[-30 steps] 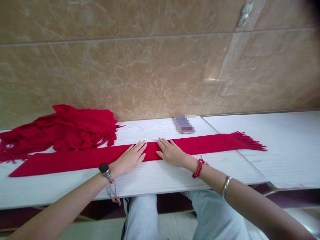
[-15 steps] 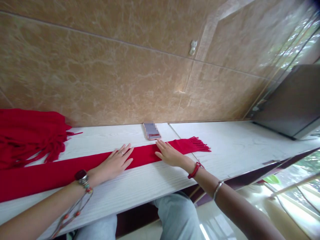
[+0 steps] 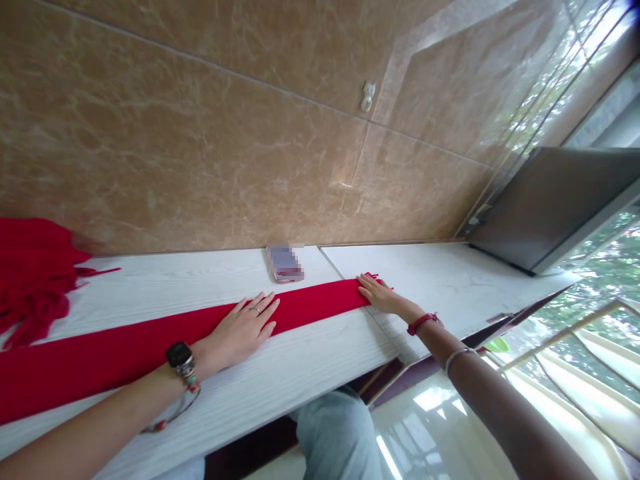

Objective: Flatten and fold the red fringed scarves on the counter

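A long red scarf (image 3: 315, 305) lies flat in a narrow strip across the white tabletop, running off the left edge of the view. My left hand (image 3: 240, 337) rests palm down on its middle stretch, fingers spread, a ring on one of them. Near the scarf's right end, my right hand (image 3: 380, 294) lies flat on the cloth with its fingers stretched out. It covers most of the fringe there, and only a few strands show around it.
Against the wall at the left sits a heap of red fringed cloth (image 3: 33, 273). A phone (image 3: 285, 262) lies behind the scarf. At the far right of the white table (image 3: 430, 267) stands a dark grey box-like object (image 3: 545, 207). My knee is below the front edge.
My right hand has slid right along the scarf onto its fringed end. My left hand stays on the middle stretch. The view has turned somewhat to the right.
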The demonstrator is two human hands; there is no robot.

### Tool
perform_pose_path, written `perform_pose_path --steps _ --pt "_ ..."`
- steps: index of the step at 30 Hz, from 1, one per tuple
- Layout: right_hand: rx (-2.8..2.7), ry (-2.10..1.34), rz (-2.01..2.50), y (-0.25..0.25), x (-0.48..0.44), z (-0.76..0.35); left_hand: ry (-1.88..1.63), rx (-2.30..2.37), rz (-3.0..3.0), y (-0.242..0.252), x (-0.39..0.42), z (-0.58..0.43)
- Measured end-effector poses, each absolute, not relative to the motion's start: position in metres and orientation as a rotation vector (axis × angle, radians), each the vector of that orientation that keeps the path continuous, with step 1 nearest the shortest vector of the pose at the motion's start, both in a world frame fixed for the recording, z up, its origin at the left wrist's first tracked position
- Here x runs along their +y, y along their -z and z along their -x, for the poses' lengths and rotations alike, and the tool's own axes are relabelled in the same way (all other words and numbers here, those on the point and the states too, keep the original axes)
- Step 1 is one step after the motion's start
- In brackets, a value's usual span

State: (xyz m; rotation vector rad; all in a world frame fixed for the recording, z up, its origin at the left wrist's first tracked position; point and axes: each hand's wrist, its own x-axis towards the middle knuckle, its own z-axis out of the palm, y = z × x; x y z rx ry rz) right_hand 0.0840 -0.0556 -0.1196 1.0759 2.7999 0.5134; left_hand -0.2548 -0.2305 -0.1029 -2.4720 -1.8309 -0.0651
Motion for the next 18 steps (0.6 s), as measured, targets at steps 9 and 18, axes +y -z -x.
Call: perform_pose_path --steps 9,18 --pt "3.049 -0.245 -1.193 0.092 -0.080 -0.025 0.194 -1.827 2.510 0.103 -0.227 0.249" --pt "3.234 0.097 -0.467 0.078 -0.126 0.092 0.129 -1.773 2.532 0.101 -0.247 0.265"
